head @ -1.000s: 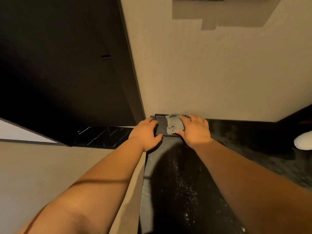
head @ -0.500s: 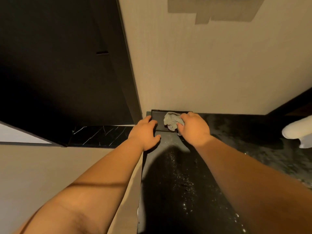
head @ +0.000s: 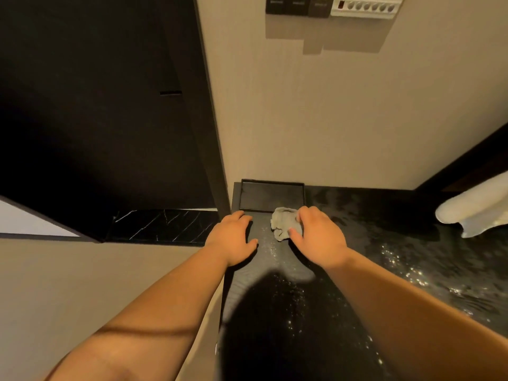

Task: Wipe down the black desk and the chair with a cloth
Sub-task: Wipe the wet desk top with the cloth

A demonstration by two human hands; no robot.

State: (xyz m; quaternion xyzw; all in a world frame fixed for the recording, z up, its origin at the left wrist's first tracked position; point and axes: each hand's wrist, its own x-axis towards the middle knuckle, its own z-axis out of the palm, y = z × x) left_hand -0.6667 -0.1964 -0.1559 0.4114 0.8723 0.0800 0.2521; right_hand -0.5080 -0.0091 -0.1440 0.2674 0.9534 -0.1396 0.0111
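The grey cloth [head: 284,222] has come out of the shallow black tray [head: 272,195], where it sat half a second ago, and now lies bunched on the black desk [head: 365,243] just near of the tray's near rim. This suggests the tray is wiped and the stroke is moving onto the open desktop; the chair is not in view. The right hand [head: 320,237] grips the cloth, its fingers and thumb curled round the right side of the wad. The left hand [head: 232,237] rests flat at the desk's left edge, fingers relaxed and thumb spread, holding nothing. The cloth looks soft and crumpled. The tray is rectangular with a thin raised lip. The desktop is dark and glinting with fine specks. A pale rounded object [head: 472,210] sits far right
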